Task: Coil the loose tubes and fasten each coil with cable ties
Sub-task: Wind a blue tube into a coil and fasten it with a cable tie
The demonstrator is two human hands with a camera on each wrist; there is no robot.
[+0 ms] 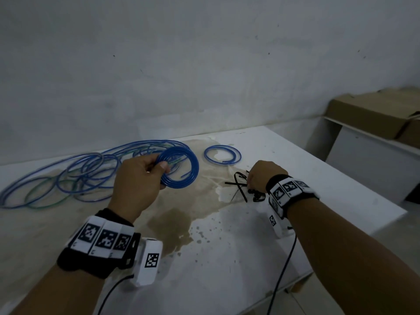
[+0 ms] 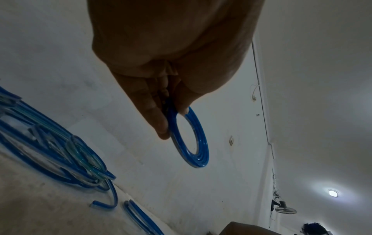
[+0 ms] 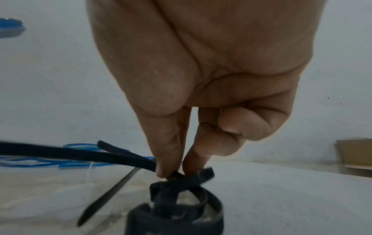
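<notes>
My left hand [image 1: 145, 176] holds a tight coil of blue tube [image 1: 181, 165] above the table, pinched between thumb and fingers [image 2: 159, 120]; the coil [image 2: 193, 143] hangs below the fingertips. My right hand [image 1: 261, 176] is down at a small pile of black cable ties [image 1: 241, 186] and pinches one black tie [image 3: 120, 157] between thumb and forefinger [image 3: 167, 155]. Other black ties [image 3: 175, 211] lie curled under the hand. A tangle of loose blue and greenish tubes [image 1: 68, 176] lies on the table to the left.
A second small blue coil [image 1: 222, 154] lies flat at the back of the stained white table [image 1: 227, 246]. The wall stands close behind. Cardboard boxes [image 1: 375, 114] rest on a white shelf to the right. The table's right edge runs near my right forearm.
</notes>
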